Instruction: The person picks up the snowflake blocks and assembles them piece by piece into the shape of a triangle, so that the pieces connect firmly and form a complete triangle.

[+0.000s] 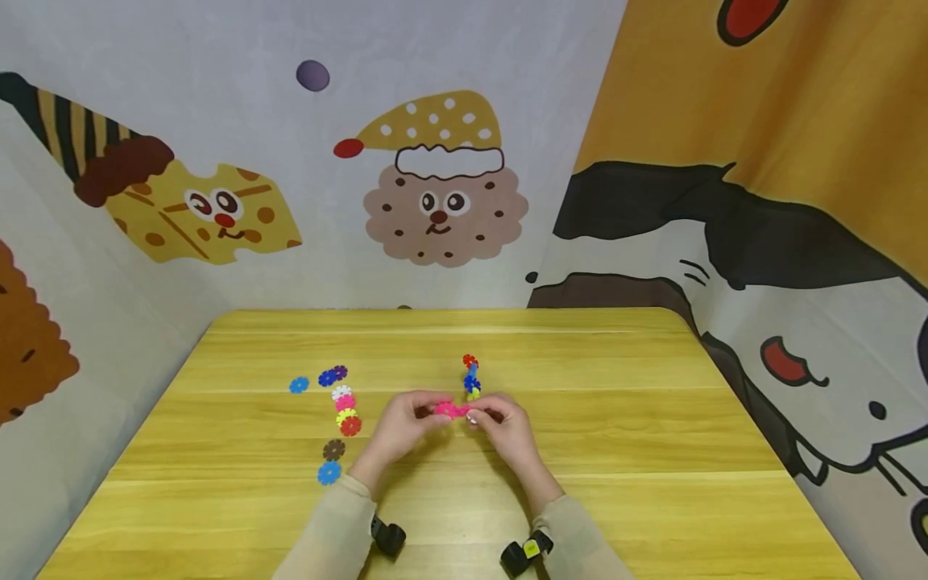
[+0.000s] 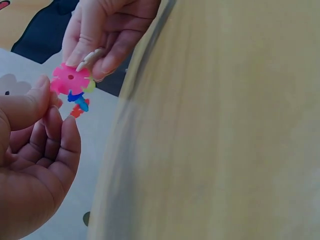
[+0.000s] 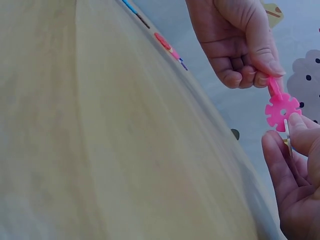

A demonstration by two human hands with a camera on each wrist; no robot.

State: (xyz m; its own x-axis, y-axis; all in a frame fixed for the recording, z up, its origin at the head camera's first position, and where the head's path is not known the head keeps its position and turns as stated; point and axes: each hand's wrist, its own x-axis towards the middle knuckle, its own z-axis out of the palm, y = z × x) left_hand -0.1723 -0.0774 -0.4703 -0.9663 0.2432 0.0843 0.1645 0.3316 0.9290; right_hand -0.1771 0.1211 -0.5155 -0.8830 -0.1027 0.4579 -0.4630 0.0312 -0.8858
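My left hand pinches a pink notched plastic disc between thumb and forefinger. A second pink disc joins it at an angle, its far side at my right fingertips. My right hand pinches a white disc slotted against the pink one. Beyond the fingers a linked chain runs away from me: a yellow disc, a dark blue disc, a light blue disc and a red disc at the end. My right fingers partly cover the joint between white and yellow.
Left of my hands, loose discs lie on the wooden table: a light blue disc, dark blue disc, purple disc, white disc, red disc, brown disc and others. A printed curtain hangs behind.
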